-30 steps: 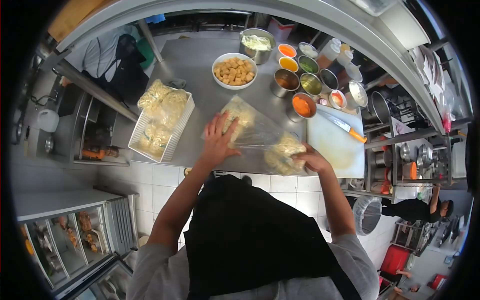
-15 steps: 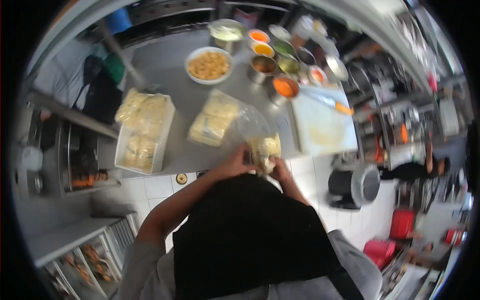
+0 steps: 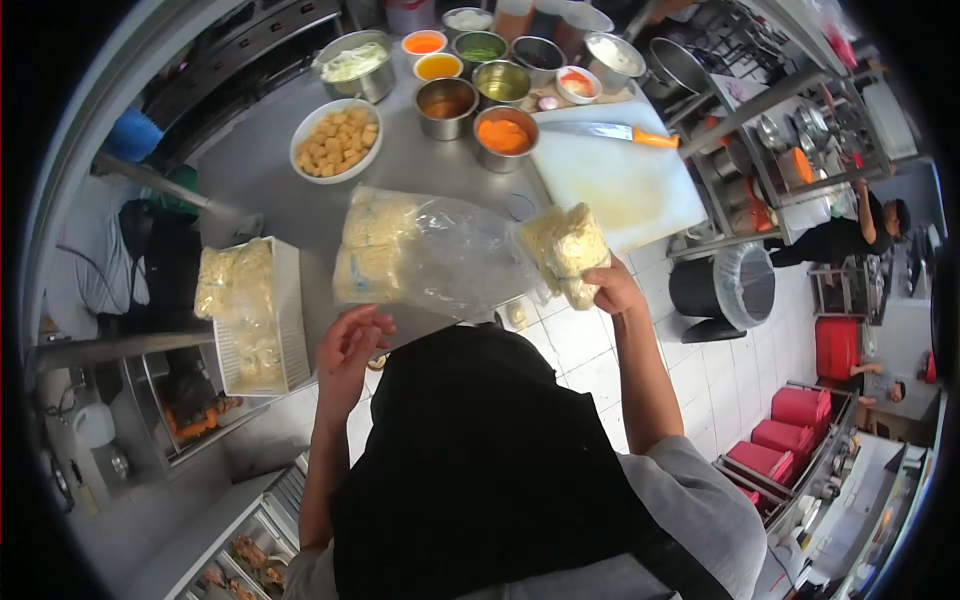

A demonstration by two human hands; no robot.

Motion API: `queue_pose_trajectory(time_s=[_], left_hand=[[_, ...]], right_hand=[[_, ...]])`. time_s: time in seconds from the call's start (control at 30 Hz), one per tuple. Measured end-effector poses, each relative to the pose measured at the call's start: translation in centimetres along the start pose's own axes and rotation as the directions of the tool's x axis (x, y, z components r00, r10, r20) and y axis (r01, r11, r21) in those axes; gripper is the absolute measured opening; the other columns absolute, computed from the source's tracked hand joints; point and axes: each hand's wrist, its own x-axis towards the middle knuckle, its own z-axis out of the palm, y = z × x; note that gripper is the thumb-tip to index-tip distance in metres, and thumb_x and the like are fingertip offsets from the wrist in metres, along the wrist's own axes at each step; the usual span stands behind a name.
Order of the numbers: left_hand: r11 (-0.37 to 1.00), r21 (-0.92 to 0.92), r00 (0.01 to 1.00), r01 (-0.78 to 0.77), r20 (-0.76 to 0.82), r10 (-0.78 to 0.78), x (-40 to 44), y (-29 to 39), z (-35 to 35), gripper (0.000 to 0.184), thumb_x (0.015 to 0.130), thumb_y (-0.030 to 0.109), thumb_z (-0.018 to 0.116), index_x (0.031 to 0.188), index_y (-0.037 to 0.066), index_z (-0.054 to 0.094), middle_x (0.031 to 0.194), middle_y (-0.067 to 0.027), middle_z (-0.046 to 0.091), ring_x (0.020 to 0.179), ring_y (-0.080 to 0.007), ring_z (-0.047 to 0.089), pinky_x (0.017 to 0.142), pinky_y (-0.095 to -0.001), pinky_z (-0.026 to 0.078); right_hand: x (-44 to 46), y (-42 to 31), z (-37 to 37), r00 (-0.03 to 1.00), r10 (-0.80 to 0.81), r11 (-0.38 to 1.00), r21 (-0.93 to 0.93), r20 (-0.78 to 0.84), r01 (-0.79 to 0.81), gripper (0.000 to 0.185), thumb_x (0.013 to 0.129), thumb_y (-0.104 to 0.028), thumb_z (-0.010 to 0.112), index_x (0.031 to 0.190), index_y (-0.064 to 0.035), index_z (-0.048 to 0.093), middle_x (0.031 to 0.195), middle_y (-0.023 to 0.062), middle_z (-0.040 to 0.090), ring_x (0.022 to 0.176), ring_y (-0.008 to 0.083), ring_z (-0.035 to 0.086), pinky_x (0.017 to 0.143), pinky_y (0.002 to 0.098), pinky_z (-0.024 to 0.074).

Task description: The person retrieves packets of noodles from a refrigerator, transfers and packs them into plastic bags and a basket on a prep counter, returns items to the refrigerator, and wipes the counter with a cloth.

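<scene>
A clear plastic bag (image 3: 455, 255) stretches across the front of the steel table, with pale noodle bundles at its left end. At its right end a noodle bundle (image 3: 570, 250) is raised at the table's edge, gripped by my right hand (image 3: 615, 288). My left hand (image 3: 355, 345) is off the bag, just below its left end, with fingers loosely bent and apart and nothing in them. Left of the bag, a white basket (image 3: 290, 320) holds more bagged noodles (image 3: 240, 300).
Behind the bag are a bowl of golden cubes (image 3: 338, 142), a pot of shredded vegetable (image 3: 355, 65) and several sauce containers. A knife (image 3: 610, 132) lies on the white cutting board (image 3: 615, 190). A lined bin (image 3: 725, 290) stands right; a person (image 3: 850, 235) is beyond.
The view has turned right. My left hand has let go of the bag and moved left. The right bundle was drawn close to my body, then moved out to the right in my right hand.
</scene>
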Motion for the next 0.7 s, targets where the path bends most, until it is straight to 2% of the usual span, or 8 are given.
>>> queue_pose_trajectory(time_s=[0.13,0.2,0.33,0.4,0.5,0.6,0.67,0.7], left_hand=[[0.986,0.049,0.971,-0.158,-0.172,0.165,-2.6,4.2,-3.3,0.034,0.099,0.0,0.061,0.133,-0.001,0.058,0.115,-0.0138,0.07,0.104,-0.0203,0.068,0.089,-0.0339,0.055],[0.968,0.113,0.924,-0.225,-0.29,0.249,-4.9,6.6,-6.4,0.032,0.099,-0.001,0.061,0.131,-0.001,0.059,0.114,-0.0142,0.07,0.104,-0.0197,0.068,0.089,-0.0329,0.055],[0.906,0.303,0.672,-0.295,-0.609,0.422,-10.6,8.8,-13.8,0.028,0.106,0.015,0.056,0.126,-0.003,0.061,0.11,-0.0149,0.071,0.1,-0.0208,0.068,0.084,-0.0346,0.057],[0.872,0.408,0.521,-0.27,-0.7,0.489,-12.8,9.5,-16.3,0.031,0.107,0.02,0.053,0.127,-0.004,0.059,0.113,-0.0156,0.07,0.102,-0.0212,0.068,0.085,-0.0354,0.057],[0.824,0.511,0.45,-0.244,-0.693,0.563,-14.0,8.2,-19.4,0.041,0.109,0.03,0.05,0.133,-0.003,0.056,0.126,-0.0187,0.065,0.116,-0.0242,0.063,0.096,-0.0404,0.054],[0.789,0.551,0.47,-0.272,-0.639,0.609,-12.7,6.2,-19.6,0.05,0.109,0.037,0.047,0.139,-0.003,0.053,0.141,-0.0203,0.056,0.132,-0.0282,0.053,0.108,-0.0456,0.046],[0.838,0.496,0.604,-0.227,-0.603,0.521,-11.9,3.7,-20.0,0.056,0.106,0.036,0.051,0.147,-0.002,0.045,0.152,-0.0192,0.047,0.143,-0.0318,0.041,0.119,-0.0466,0.032],[0.871,0.49,0.697,-0.029,-0.615,0.368,-11.6,3.8,-19.2,0.061,0.101,0.029,0.06,0.151,0.0,0.041,0.156,-0.0199,0.042,0.146,-0.0326,0.038,0.121,-0.045,0.027]], right_hand=[[2.5,-1.9,7.5,0.989,0.09,0.947,-0.317,0.119,-0.048,0.089,0.072,-0.004,0.084,0.151,-0.0013,0.042,0.141,0.0107,0.058,0.132,0.0249,0.055,0.113,0.038,0.0423],[5.9,-1.3,13.0,0.907,0.165,0.949,-0.313,0.388,-0.038,0.091,0.07,-0.003,0.086,0.15,-0.002,0.043,0.14,0.0083,0.058,0.131,0.0227,0.055,0.113,0.0363,0.0409],[11.4,0.6,28.3,0.724,0.293,0.588,-0.715,0.624,0.378,0.076,0.072,-0.018,0.088,0.138,-0.004,0.053,0.138,0.0131,0.058,0.133,0.025,0.053,0.111,0.0373,0.0414],[14.0,3.1,35.1,0.561,0.277,0.519,-0.613,0.78,0.595,0.073,0.071,-0.022,0.087,0.135,-0.0082,0.054,0.135,0.0163,0.058,0.133,0.0309,0.053,0.11,0.04,0.0431],[17.1,7.2,43.7,0.273,0.21,0.385,-0.336,0.939,0.86,0.062,0.07,-0.013,0.084,0.128,-0.0137,0.061,0.143,0.015,0.05,0.136,0.0357,0.047,0.111,0.0437,0.0417],[20.4,12.1,47.0,0.022,0.271,0.313,-0.11,0.962,0.943,0.054,0.068,-0.004,0.081,0.12,-0.0134,0.067,0.153,0.0131,0.041,0.143,0.0355,0.04,0.113,0.0477,0.0389],[21.9,15.9,46.5,-0.128,0.352,0.181,0.066,0.927,0.981,0.053,0.069,0.001,0.08,0.118,-0.0132,0.068,0.157,0.0115,0.036,0.146,0.0361,0.036,0.115,0.0507,0.0364],[22.2,16.8,45.3,-0.143,0.436,0.2,0.06,0.889,0.978,0.048,0.072,0.0,0.076,0.118,-0.0135,0.07,0.154,0.012,0.04,0.145,0.0374,0.037,0.116,0.0542,0.0337]])
